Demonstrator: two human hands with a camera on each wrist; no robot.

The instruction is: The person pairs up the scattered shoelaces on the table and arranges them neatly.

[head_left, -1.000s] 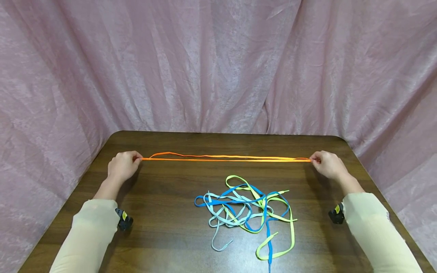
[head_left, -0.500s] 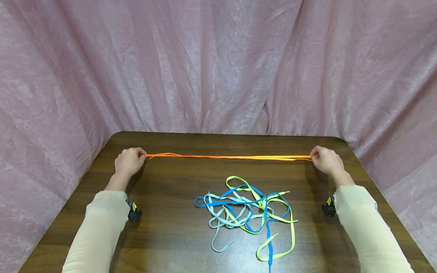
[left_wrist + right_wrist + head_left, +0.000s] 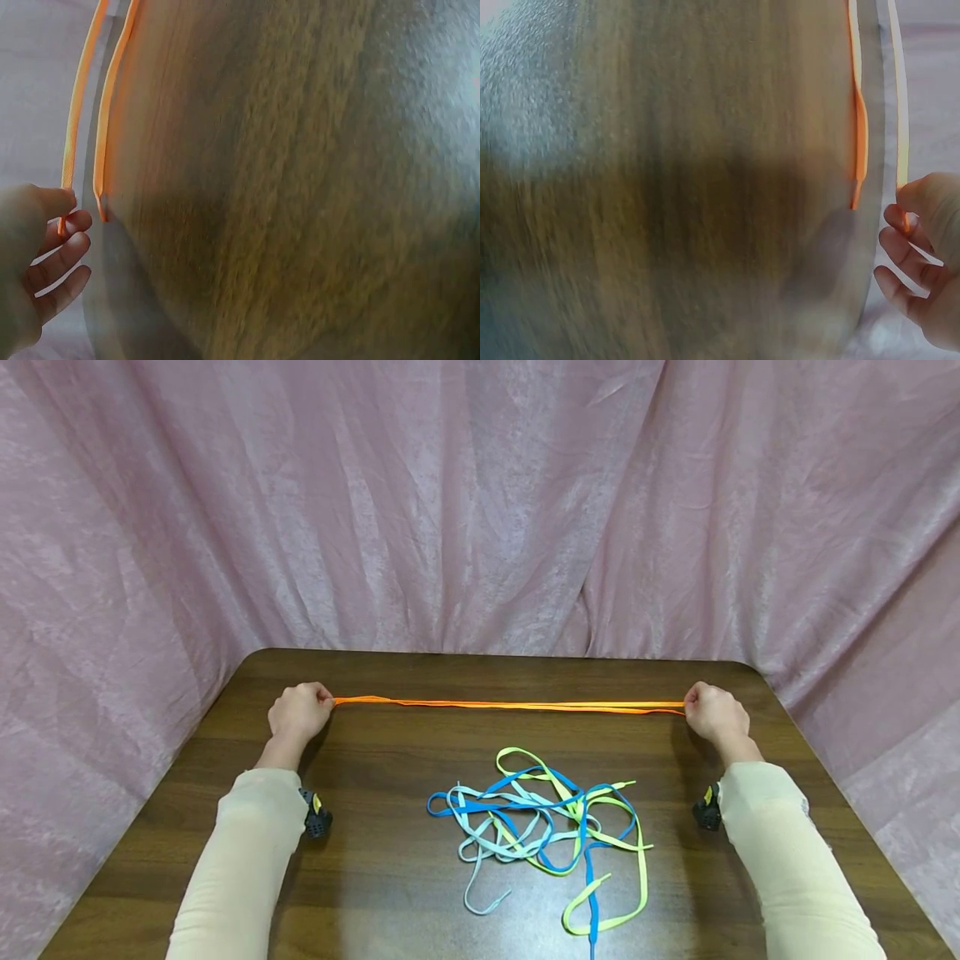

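In the head view a flat orange shoelace [image 3: 600,704] runs straight between my two hands across the far part of the table. My left hand [image 3: 300,710] pinches one end between thumb and index finger, its other fingers loosely bent. At the opposite end my right hand [image 3: 716,710] pinches the lace the same way. A second orange shoelace [image 3: 103,135] lies on the table alongside the held one, its tip free beside my left fingers. Its other tipped end [image 3: 860,142] shows in the right wrist view, apart from my right hand.
Nearer on the brown wooden table [image 3: 390,877] lies a loose tangle of flat laces: blue [image 3: 590,893], pale blue [image 3: 471,893] and yellow-green [image 3: 642,877]. A pink curtain [image 3: 480,510] hangs behind the table's far edge.
My left hand has moved right, toward the middle, and slightly away from me. My right hand has shifted slightly away. The held lace has moved back over the lying one; the tangle has stayed put.
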